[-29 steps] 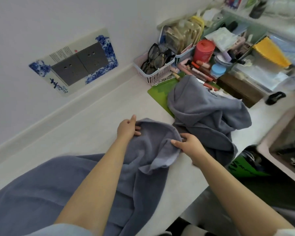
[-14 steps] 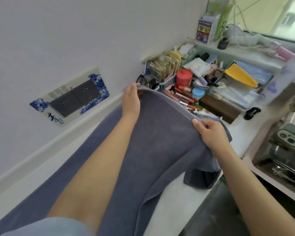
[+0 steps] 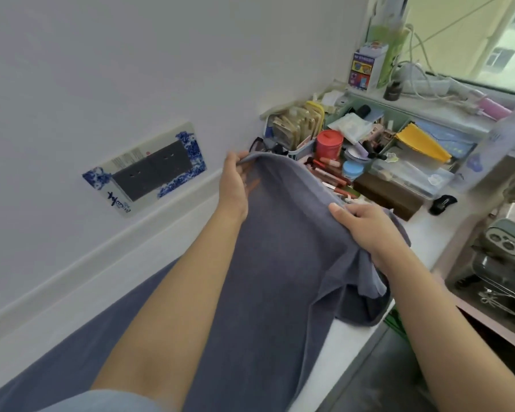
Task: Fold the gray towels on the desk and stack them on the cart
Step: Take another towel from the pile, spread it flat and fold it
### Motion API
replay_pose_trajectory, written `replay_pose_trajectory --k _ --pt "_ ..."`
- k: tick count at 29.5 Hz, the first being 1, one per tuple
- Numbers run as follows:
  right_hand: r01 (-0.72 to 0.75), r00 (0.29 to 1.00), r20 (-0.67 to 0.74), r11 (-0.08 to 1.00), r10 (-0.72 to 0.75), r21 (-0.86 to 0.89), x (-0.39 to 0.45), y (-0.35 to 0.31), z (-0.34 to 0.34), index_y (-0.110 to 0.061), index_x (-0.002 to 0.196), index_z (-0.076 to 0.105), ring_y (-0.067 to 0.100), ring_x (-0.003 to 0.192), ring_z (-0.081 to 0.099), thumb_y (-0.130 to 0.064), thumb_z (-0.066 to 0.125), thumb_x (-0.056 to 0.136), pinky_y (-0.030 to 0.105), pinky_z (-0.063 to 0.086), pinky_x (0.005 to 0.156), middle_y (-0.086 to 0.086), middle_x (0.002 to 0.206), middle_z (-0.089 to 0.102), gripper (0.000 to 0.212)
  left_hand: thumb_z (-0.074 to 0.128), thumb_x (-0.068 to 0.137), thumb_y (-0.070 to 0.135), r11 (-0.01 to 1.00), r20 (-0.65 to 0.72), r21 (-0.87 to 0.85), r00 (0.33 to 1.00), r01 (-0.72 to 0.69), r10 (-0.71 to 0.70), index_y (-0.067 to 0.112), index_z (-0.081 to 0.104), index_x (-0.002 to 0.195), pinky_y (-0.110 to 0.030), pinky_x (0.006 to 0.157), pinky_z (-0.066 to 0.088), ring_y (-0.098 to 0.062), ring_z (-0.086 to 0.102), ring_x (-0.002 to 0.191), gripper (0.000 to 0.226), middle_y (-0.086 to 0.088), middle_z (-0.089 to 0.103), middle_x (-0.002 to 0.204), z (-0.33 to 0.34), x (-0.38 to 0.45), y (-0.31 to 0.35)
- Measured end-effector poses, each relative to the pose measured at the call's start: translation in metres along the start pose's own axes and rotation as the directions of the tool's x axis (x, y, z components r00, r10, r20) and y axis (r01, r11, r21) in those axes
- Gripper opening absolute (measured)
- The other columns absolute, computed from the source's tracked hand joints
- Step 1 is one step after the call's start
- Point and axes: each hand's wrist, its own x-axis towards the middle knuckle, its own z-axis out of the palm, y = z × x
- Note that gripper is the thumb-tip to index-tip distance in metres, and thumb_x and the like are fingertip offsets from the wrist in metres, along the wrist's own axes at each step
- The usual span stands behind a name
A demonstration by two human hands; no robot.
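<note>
A long gray towel (image 3: 280,263) is lifted and stretched over the white desk (image 3: 336,340), running from the bottom left up to the far clutter. My left hand (image 3: 235,182) pinches its far left corner near the wall. My right hand (image 3: 366,221) grips the far right edge, where bunched gray cloth (image 3: 366,301) hangs down; whether that bunch is a second towel I cannot tell. The cart (image 3: 494,281) stands at the right beyond the desk's edge.
Cosmetics crowd the far end of the desk: a red jar (image 3: 329,144), a blue-lidded jar (image 3: 352,171), baskets, a brown box (image 3: 387,194) and a black clip (image 3: 442,203). A socket panel (image 3: 149,171) sits on the wall. The cart's shelf holds a green device (image 3: 506,242).
Both hands have lifted the towel's far edge off the desk and spread it wide, covering the other crumpled towel. Over the last half second the hands have barely moved.
</note>
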Motion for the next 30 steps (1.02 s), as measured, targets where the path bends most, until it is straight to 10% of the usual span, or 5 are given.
replay_pose_trajectory --k 6,14,23,27,30 --pt "0.160 0.940 0.318 0.983 -0.124 -0.089 -0.048 -0.023 0.087 0.000 0.068 0.053 0.013 0.060 0.041 -0.042 0.052 0.093 0.030 0.032 0.061 0.005 0.060 0.044 0.049 0.033 0.102 0.038 0.986 -0.205 -0.164 0.979 -0.018 -0.016 0.009 0.058 0.092 -0.046 0.093 0.051 -0.026 0.062 0.103 0.039 -0.010 0.064 0.096 -0.122 -0.049 0.023" --pt "0.252 0.647 0.729 0.965 -0.224 0.073 -0.193 -0.094 0.267 -0.015 0.057 0.046 0.012 0.055 0.041 -0.043 0.054 0.092 0.027 0.035 0.060 0.000 0.056 0.042 0.045 0.031 0.102 0.041 0.944 -0.405 -0.267 0.911 -0.195 0.073 0.006 0.055 0.096 -0.044 0.079 0.055 -0.028 0.066 0.086 0.043 -0.012 0.062 0.090 -0.336 -0.177 0.095" --pt "0.269 0.505 0.841 0.961 -0.194 0.060 -0.339 -0.105 0.432 -0.015 0.061 0.038 0.014 0.055 0.035 -0.039 0.052 0.094 0.025 0.031 0.055 0.005 0.060 0.035 0.043 0.029 0.101 0.043 0.952 -0.503 -0.216 0.861 -0.216 0.081 0.007 0.057 0.102 -0.038 0.077 0.053 -0.024 0.064 0.084 0.046 -0.009 0.064 0.089 -0.524 -0.300 0.122" --pt "0.337 0.539 0.827 0.941 -0.158 -0.040 -0.373 -0.073 0.500 -0.018 0.057 0.028 0.011 0.049 0.029 -0.028 0.049 0.097 0.028 0.022 0.051 -0.001 0.053 0.029 0.046 0.030 0.100 0.049 0.994 -0.542 -0.106 0.837 0.016 -0.072 0.017 0.050 0.124 -0.037 0.080 0.047 -0.025 0.058 0.103 0.045 -0.006 0.062 0.114 -0.594 -0.336 0.084" --pt "0.375 0.512 0.859 0.905 -0.020 -0.202 -0.394 -0.033 0.548 -0.004 0.077 0.056 0.023 0.073 0.058 -0.019 0.052 0.095 0.032 0.040 0.066 0.009 0.074 0.058 0.024 0.029 0.101 0.047 0.942 -0.622 0.044 0.747 0.332 -0.234 0.021 0.043 0.137 -0.037 0.091 0.043 -0.026 0.056 0.115 0.046 -0.006 0.057 0.127 -0.634 -0.377 0.037"
